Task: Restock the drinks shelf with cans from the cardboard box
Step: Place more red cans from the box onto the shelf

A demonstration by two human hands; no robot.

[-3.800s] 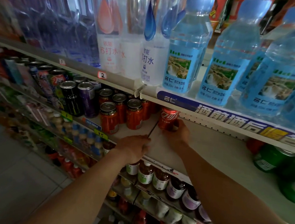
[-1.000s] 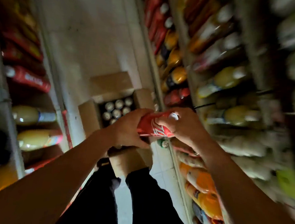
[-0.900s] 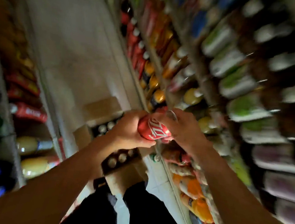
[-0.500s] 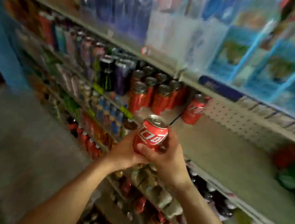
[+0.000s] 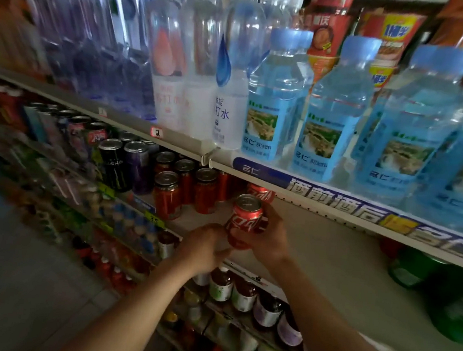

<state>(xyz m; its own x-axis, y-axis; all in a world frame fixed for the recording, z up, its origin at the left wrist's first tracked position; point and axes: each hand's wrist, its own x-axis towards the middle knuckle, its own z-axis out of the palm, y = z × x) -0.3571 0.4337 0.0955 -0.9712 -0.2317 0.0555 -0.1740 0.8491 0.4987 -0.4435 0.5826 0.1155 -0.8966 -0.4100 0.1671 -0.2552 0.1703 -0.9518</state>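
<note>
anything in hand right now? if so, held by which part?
Yes: a red aluminium cola can, upright. The right hand wraps its side wall; the left hand grips its lower side near the base. Its top is uncovered.

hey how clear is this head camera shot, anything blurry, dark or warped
Head view: the red can and both hands, left hand and right hand, are fairly sharp; the left edge smears with motion blur; the water bottles are brightly lit, the lower shelves dim; the wide lens bows the shelf edge.

Both bare forearms reach forward side by side; the right hand point(image 5: 268, 238) is curled in a grip, the left hand point(image 5: 203, 247) cupped alongside, fingers loosely bent.
</note>
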